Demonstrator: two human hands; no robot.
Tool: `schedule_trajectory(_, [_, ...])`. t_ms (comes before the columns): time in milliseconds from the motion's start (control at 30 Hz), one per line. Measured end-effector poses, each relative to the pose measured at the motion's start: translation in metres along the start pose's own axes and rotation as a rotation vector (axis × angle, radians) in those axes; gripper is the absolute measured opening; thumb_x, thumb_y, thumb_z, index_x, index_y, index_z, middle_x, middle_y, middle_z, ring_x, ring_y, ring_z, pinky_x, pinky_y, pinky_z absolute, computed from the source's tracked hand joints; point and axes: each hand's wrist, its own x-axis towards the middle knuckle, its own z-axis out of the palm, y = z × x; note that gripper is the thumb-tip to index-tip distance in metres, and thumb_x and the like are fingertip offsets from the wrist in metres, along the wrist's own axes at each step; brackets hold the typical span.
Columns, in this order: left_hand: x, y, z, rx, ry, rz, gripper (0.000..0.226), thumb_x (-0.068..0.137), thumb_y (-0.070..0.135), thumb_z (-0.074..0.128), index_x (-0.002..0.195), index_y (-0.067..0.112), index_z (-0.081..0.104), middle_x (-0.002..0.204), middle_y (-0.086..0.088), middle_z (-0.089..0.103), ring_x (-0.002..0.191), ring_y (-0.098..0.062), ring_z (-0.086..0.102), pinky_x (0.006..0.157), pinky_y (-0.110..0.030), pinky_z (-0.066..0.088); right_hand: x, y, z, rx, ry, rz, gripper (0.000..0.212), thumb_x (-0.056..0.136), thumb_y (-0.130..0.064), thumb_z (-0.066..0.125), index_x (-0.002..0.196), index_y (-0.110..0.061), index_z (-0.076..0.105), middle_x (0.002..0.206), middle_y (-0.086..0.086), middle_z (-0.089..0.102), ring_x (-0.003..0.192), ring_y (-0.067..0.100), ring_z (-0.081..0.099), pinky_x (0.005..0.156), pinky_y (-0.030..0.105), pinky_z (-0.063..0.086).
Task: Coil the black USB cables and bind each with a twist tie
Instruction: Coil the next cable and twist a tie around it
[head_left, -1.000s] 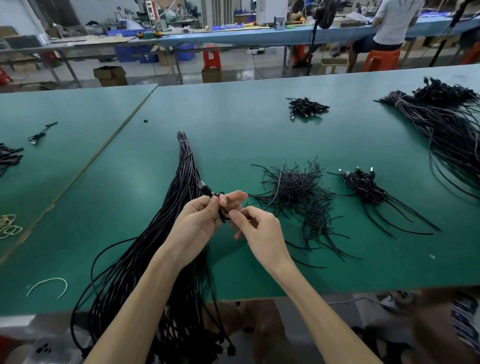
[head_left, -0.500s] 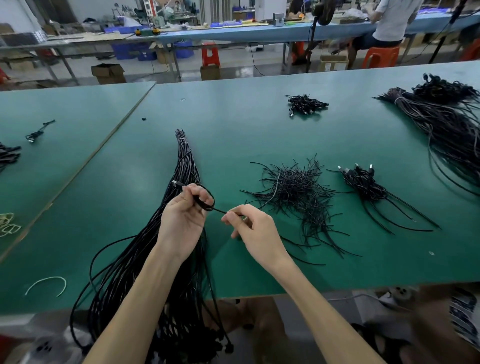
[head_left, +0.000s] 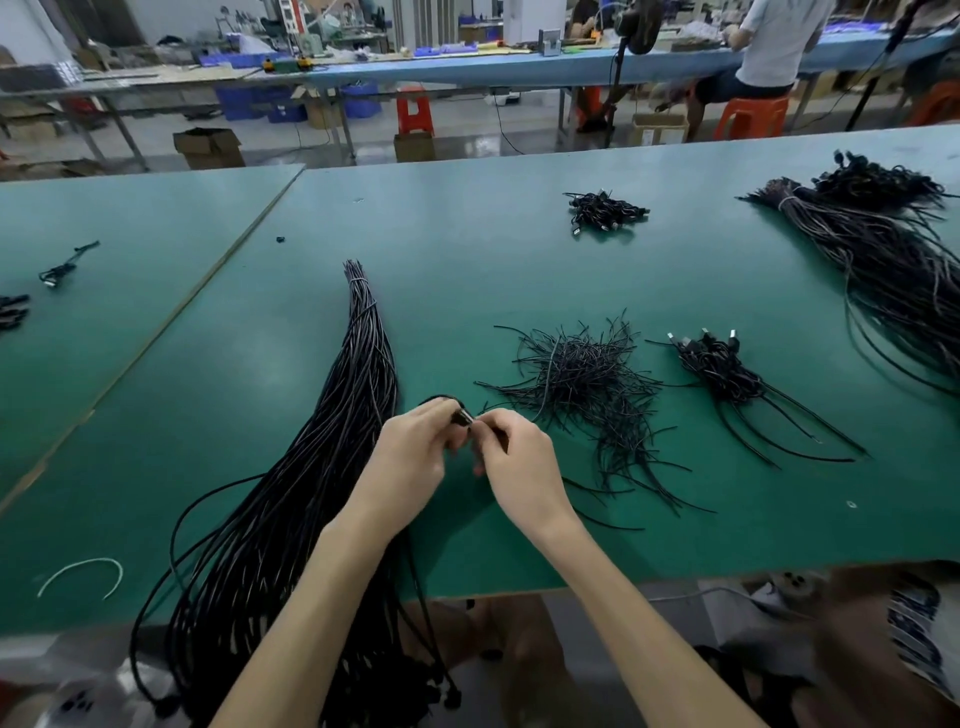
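My left hand and my right hand meet above the green table, both pinching one black USB cable whose small loop arcs over my left fingers. Its plug end shows between the fingertips. A long bundle of loose black cables runs from the table's middle down past the front edge under my left arm. To the right lies a heap of black twist ties. Beyond it sits a small pile of coiled cables with plugs sticking up.
Another coiled pile lies at the back. A large cable bundle fills the far right. A white tie curls near the front left. A second table adjoins on the left. A person sits on an orange stool behind.
My hands were apart with the cable stretched between them; now they have closed together again, and the cable forms a small loop at my left fingers.
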Motion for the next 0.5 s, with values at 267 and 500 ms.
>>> schedule_trajectory(267, [-0.004, 0.014, 0.006, 0.3, -0.097, 0.141, 0.029, 0.079, -0.014, 0.061, 0.098, 0.006, 0.068, 0.095, -0.001, 0.069, 0.091, -0.026, 0.063, 0.074, -0.035, 0.054, 0.001, 0.0, -0.001, 0.137, 0.112, -0.028, 0.022, 0.105, -0.006, 0.056, 0.1, -0.018, 0.073, 0.104, 0.0, 0.071, 0.096, 0.009, 0.067, 0.086, 0.03, 0.058])
schedule_trajectory(500, [-0.004, 0.017, 0.007, 0.385, 0.018, 0.152, 0.041, 0.069, -0.021, 0.07, 0.101, 0.004, 0.072, 0.099, -0.005, 0.073, 0.09, -0.029, 0.069, 0.073, -0.036, 0.058, 0.0, -0.002, -0.001, 0.178, 0.153, -0.147, 0.025, 0.105, -0.007, 0.057, 0.115, -0.017, 0.078, 0.111, -0.008, 0.071, 0.105, 0.004, 0.067, 0.09, 0.022, 0.056])
